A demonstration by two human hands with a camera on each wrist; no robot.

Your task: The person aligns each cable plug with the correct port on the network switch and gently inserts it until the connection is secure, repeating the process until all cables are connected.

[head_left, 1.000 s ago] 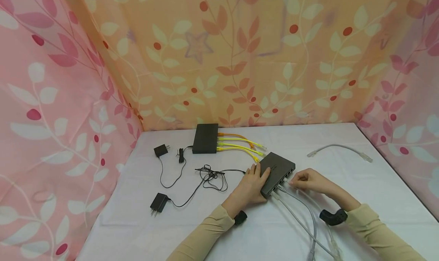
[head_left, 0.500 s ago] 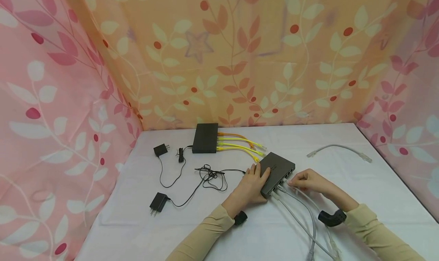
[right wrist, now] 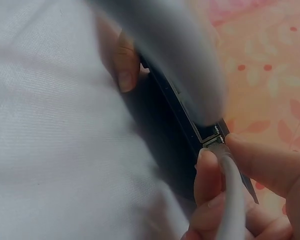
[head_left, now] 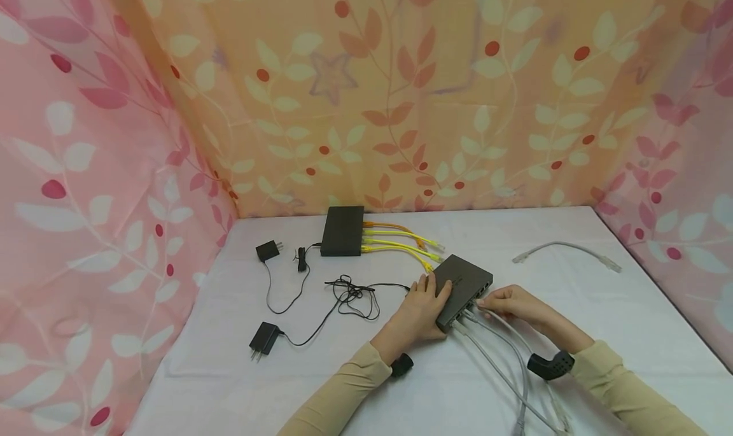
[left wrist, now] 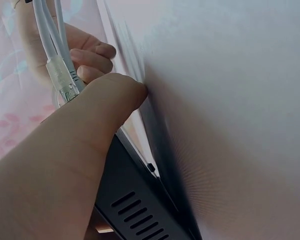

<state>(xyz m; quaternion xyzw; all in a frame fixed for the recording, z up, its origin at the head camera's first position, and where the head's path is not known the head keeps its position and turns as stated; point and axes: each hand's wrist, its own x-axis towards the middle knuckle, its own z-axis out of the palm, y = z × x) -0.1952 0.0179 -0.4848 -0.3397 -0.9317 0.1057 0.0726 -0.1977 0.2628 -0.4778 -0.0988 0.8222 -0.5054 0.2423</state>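
Note:
A black network switch (head_left: pixel 466 282) sits tilted in my left hand (head_left: pixel 419 310), fingers spread on its top and thumb at its near edge. Slots along its side show in the left wrist view beside the thumb (left wrist: pixel 110 97). My right hand (head_left: pixel 515 303) pinches the plug end of a grey Ethernet cable (right wrist: pixel 232 185) between thumb and forefinger, right at a port in the switch's front row. Two more grey Ethernet cables (head_left: pixel 491 359) run from neighbouring ports toward the table's near edge. One crosses the right wrist view, blurred, hiding part of the port row.
Behind stands a second black box (head_left: pixel 342 231) with yellow cables (head_left: pixel 401 241) and an orange cable (head_left: pixel 389 225) plugged in. Two power adapters (head_left: pixel 265 338) and a tangled black cord (head_left: pixel 355 296) lie at left. A loose grey cable (head_left: pixel 564 243) lies at back right.
My right hand has shifted slightly left and closer to the switch with the plug. The left hand and the switch stay almost where they were.

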